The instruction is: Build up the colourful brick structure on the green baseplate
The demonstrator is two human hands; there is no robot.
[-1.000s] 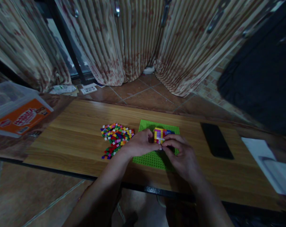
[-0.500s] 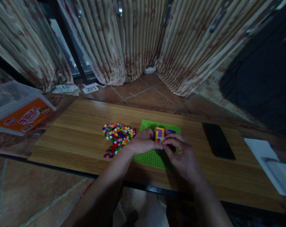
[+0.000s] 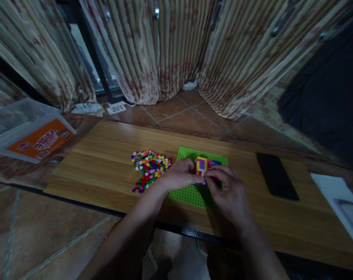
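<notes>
Still working at near edge of brick model [image 3: 201,164], with little change, with left hand [image 3: 180,174] half curled beside it and right hand [image 3: 229,190] pinched; cannot tell about any grip.

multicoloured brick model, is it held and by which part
The left hand appears to hold the multicoloured brick model by its left side and near edge. The right hand is at that edge too; whether it pinches a piece cannot be told.

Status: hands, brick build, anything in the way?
Left hand at left of brick build, right hand at its near edge. Build over green baseplate, partly hidden by hands. Loose bricks lie left of baseplate.
</notes>
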